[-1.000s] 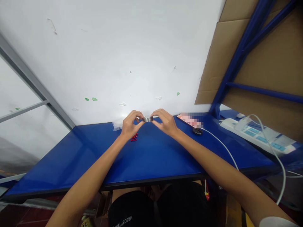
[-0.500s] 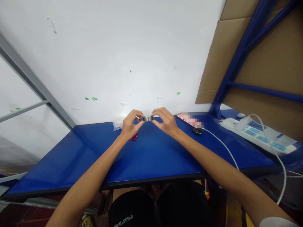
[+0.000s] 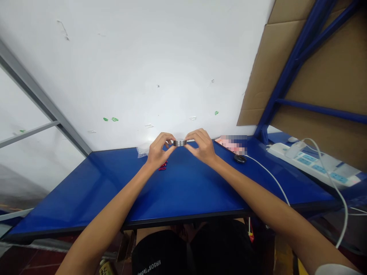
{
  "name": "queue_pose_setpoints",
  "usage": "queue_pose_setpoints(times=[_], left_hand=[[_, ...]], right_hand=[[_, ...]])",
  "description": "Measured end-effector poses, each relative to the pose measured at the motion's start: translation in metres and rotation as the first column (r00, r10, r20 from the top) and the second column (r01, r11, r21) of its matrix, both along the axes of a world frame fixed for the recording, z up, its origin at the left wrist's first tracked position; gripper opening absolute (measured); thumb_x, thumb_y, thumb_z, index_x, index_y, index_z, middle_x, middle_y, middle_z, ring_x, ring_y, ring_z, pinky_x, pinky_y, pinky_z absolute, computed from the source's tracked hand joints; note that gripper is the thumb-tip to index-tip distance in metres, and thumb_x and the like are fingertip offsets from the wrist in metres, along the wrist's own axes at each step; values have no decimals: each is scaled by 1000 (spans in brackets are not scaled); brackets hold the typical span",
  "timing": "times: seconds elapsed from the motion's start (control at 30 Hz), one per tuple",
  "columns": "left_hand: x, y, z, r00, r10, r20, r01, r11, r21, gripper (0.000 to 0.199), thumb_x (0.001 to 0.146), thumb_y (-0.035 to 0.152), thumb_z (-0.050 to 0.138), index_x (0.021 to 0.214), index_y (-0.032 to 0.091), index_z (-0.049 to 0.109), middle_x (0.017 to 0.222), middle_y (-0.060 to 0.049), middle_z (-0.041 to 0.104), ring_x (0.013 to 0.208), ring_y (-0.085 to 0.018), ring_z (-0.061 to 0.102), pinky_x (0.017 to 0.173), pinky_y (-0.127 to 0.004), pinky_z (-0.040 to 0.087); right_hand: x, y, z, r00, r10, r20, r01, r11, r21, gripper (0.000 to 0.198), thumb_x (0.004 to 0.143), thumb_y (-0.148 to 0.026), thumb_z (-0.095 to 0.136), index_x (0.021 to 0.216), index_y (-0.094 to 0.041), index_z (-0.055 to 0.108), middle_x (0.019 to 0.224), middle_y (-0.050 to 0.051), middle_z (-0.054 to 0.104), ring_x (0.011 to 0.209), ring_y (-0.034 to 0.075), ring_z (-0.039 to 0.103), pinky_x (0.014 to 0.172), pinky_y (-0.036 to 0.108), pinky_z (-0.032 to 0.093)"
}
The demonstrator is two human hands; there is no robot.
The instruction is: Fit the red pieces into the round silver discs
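While level, disc [image 3: 180,143] between fingers [image 3: 168,136].

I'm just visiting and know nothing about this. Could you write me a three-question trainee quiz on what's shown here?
1. True or false: the left hand and the right hand both hold the metal piece.
2. What colour are the small items near the left wrist? A) yellow B) red C) white
3. Fill in: the power strip lies toward the person's ____ side.

Key: 1 true; 2 B; 3 right.
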State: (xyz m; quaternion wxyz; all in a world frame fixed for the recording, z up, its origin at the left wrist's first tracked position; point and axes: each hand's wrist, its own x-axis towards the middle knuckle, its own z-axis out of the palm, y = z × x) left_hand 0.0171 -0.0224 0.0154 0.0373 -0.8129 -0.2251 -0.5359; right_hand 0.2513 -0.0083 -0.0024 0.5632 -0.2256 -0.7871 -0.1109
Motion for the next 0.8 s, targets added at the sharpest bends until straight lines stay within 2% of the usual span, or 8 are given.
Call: queue_pose_setpoints(times=[0.37,0.57,0.8], left_hand=[[1,0,-1,1000,12,26,-12,1000,-7,9,101,27,73,104,20,68,101,-4,70,74,-11,65,63,-24,54],[0,1,-2,1000,13,19,-13,1000,-15,13,102,29,71,112,21,69,108,-7,72,73,-11,65,62,-24,54],[0,1,-3,1000,23,17,-22,999,-24,12,102,28,71,112,21,69,109,-7,72,71,-10,64,61,-24,53]], right_hand=[[0,1,-1,1000,14,1,-14,1000,0,19,99,-23,76,116,-26,70,111,9,77,103,30,69,89,50,53],[1,3,-3,1000,7,-18,-6,1000,19,14,97,-28,80,105,-26,68,100,8,76,95,30,68,82,48,52],[0,4,-4,1000,6,-15,-5,1000,26,16,96,-28,81,103,-26,67,98,7,75,92,29,67,81,48,51]])
